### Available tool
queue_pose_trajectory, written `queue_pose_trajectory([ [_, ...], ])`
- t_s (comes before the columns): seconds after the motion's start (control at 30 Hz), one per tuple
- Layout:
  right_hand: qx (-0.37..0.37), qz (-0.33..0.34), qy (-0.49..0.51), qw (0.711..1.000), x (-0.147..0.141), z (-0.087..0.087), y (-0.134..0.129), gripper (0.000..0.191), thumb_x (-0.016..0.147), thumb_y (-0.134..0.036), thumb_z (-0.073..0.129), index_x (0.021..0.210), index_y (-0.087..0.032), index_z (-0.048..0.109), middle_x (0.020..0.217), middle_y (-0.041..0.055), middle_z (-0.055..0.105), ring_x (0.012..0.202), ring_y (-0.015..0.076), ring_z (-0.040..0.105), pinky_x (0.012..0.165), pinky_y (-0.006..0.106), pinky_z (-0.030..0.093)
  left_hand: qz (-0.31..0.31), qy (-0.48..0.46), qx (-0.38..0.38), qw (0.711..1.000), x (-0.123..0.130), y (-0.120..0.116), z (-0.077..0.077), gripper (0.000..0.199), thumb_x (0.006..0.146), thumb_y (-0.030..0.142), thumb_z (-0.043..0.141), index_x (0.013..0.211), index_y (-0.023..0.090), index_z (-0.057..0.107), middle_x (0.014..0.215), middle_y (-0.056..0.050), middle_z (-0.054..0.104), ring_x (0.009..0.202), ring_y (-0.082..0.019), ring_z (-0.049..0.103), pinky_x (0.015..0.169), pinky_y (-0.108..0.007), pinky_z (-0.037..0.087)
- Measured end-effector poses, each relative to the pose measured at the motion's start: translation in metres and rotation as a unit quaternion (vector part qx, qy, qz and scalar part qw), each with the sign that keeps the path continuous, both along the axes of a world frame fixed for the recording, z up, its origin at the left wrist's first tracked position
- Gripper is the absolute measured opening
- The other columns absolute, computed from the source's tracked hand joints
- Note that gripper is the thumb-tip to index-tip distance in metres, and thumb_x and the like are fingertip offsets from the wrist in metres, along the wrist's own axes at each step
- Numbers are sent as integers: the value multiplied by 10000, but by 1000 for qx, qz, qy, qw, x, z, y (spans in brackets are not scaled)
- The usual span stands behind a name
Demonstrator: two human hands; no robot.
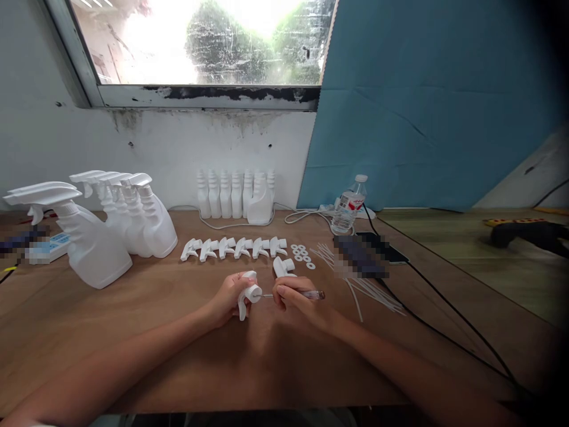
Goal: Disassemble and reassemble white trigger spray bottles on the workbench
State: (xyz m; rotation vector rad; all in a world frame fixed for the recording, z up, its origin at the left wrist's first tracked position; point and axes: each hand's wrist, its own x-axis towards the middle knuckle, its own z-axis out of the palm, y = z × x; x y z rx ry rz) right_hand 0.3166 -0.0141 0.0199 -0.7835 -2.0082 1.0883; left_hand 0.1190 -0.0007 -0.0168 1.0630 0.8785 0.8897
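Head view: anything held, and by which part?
Left hand: white spray head, gripped by its body, round collar exposed. Right hand: thin-shafted tool, gripped near the front of its handle, rear end exposed.

Showing smooth white plastic on spray bottles (100, 255) and trigger heads (243, 247), glossy clear plastic on water bottle (343, 220); looking like matt wood on tabletop (164, 296), creased cloth on blue curtain (413, 118).

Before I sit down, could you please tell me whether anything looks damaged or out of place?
The window frame looks damaged, its paint worn to dark patches, and the wall below is stained. One thin tube lies askew from its bundle.
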Motion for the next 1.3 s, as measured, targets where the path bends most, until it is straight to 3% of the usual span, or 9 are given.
queue_pose_trajectory([
  [0.1, 16, 3, -30, 999, 1, 2, -2, 372, 905, -317, 414, 558, -186, 436, 579, 2, 465, 581, 127, 425, 601, 272, 338, -9, 37, 7, 999, 3, -3, 0, 332, 710, 464, 649, 762, 178, 488, 501, 48, 479, 313, -78, 408, 286, -153, 219],
  [0.2, -35, 16, 9, 999, -1, -4, -1, 369, 905, -316, 416, 557, -196, 401, 586, 7, 440, 584, 138, 432, 596, 283, 341, -6, 46, 11, 999, 4, -3, -1, 325, 715, 454, 650, 761, 179, 482, 502, 51, 479, 309, -72, 399, 286, -151, 229],
  [0.43, -86, 12, 78, 993, -7, -15, 4, 343, 927, -396, 454, 671, -183, 539, 658, 5, 515, 640, 127, 496, 625, 252, 383, 35, -15, 10, 999, -2, 3, 0, 309, 777, 460, 580, 740, 168, 485, 508, 45, 442, 334, -64, 369, 282, -154, 192],
  [0.7, -118, 60, 139, 981, -9, -20, 7, 354, 926, -441, 486, 726, -158, 559, 698, 20, 559, 673, 130, 538, 659, 260, 398, 31, -50, 0, 998, -6, 6, -5, 313, 790, 456, 561, 716, 168, 467, 511, 52, 400, 352, -64, 375, 305, -158, 190],
  [0.9, -79, 49, 110, 990, -6, -14, 4, 348, 946, -404, 455, 741, -149, 575, 723, 30, 575, 705, 132, 529, 688, 260, 401, 26, -70, 0, 997, -6, 7, -7, 295, 791, 442, 552, 717, 169, 467, 522, 54, 391, 384, -63, 368, 342, -155, 261],
  [1.3, -127, 23, 79, 988, -4, -8, -2, 310, 920, -342, 469, 694, -153, 566, 698, 18, 557, 703, 132, 514, 689, 257, 395, 21, -33, 8, 999, -5, 5, -6, 295, 768, 453, 575, 761, 168, 499, 514, 51, 420, 362, -64, 357, 317, -158, 248],
])
